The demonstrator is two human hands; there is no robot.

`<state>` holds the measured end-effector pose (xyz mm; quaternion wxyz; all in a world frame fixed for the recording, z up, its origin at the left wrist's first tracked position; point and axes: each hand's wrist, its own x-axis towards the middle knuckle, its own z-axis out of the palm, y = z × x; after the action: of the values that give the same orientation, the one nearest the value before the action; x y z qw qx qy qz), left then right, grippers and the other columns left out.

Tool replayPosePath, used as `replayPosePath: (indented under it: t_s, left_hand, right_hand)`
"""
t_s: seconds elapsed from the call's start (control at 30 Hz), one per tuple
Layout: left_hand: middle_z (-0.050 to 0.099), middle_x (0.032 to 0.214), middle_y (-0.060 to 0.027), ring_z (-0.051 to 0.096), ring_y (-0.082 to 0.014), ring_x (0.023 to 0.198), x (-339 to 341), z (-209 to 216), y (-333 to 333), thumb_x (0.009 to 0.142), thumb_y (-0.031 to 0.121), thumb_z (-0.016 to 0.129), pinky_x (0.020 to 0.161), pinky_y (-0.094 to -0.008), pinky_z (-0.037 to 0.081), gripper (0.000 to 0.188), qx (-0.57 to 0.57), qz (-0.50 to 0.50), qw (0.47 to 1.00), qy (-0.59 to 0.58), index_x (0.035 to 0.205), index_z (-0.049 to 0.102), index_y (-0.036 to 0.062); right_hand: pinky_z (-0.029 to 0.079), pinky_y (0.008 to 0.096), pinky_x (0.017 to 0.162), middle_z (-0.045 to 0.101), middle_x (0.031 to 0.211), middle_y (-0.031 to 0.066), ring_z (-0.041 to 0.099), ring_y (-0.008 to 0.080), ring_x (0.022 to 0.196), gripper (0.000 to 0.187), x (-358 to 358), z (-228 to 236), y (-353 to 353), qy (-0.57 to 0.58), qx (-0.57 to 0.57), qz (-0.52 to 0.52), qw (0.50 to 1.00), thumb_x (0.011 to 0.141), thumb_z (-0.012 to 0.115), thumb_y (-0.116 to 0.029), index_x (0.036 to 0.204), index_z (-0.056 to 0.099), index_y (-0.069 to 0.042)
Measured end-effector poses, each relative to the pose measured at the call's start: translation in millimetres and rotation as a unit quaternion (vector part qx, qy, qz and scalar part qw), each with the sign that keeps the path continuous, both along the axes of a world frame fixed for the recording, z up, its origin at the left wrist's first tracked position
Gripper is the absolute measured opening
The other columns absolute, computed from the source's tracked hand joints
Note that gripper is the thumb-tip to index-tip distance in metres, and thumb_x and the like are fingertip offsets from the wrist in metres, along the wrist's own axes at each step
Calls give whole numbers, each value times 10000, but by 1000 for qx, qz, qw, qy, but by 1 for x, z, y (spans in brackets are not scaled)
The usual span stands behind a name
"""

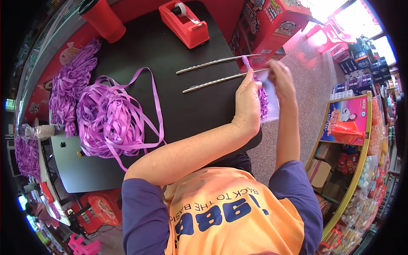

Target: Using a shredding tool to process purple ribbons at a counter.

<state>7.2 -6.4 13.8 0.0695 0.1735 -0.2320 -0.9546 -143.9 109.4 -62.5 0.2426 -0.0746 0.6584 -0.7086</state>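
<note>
Two twisted metal rods point(212, 63) extend side by side over the right part of the black table, their right ends reaching past its edge. My left hand point(247, 104) is closed at the lower rod, fingertips pinching a purple ribbon point(245, 62) that loops over the upper rod. Just right of it, my right hand point(282, 80) is curled near the lower rod's right end, slightly blurred; what its fingers hold is hidden. Behind my left hand hangs a bunch of gathered purple ribbon point(263, 102) beside a pale sheet or bag point(273, 108).
On the black table point(178, 110) lie a loose purple ribbon heap point(112, 119) and a fringed purple bundle point(72, 83). A red tape dispenser point(187, 27) and red cylinder point(104, 21) stand at the back. Right are a red carton point(272, 25) and a goods shelf point(346, 165).
</note>
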Motion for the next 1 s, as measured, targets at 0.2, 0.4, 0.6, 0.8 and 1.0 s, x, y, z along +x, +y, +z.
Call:
replayPosePath:
  t_s: [0.2, 0.4, 0.6, 0.8, 1.0]
  left_hand:
    - [435, 705, 26, 412, -45, 584, -1, -1, 0, 850, 94, 392, 516, -206, 356, 596, -95, -15, 995, -39, 1434, 277, 57]
    - [477, 767, -15, 449, -86, 658, -6, -11, 2, 829, 102, 392, 609, -250, 394, 603, -109, -7, 994, 11, 1427, 310, 84]
    - [491, 804, -30, 456, -106, 717, -7, -10, 3, 842, 106, 388, 670, -275, 399, 604, -109, -10, 994, 3, 1437, 286, 75]
    - [535, 913, -41, 467, -102, 759, -4, -9, 0, 863, 119, 386, 706, -253, 400, 594, -96, -27, 994, -39, 1441, 263, 60]
    - [544, 914, -22, 459, -81, 753, -5, -3, 2, 869, 119, 392, 697, -231, 392, 584, -75, 2, 997, -28, 1438, 277, 61]
  right_hand:
    - [457, 284, 599, 625, 674, 87, 592, 132, 630, 335, 48, 114, -45, 371, 327, 31, 869, 749, 699, -332, 783, 681, 1]
    - [484, 317, 612, 631, 647, 120, 627, 204, 613, 323, 41, 121, -66, 364, 424, 149, 816, 712, 666, -303, 766, 673, 15]
    - [477, 316, 599, 617, 637, 133, 606, 189, 600, 251, 31, 129, -82, 371, 447, 202, 788, 698, 616, -199, 762, 653, 41]
    - [464, 292, 586, 603, 619, 106, 574, 145, 590, 246, 17, 136, -84, 365, 437, 257, 781, 737, 634, -195, 753, 643, 50]
    - [460, 261, 597, 607, 630, 69, 562, 104, 615, 234, -1, 104, -57, 323, 386, 257, 825, 773, 646, -186, 755, 658, 47]
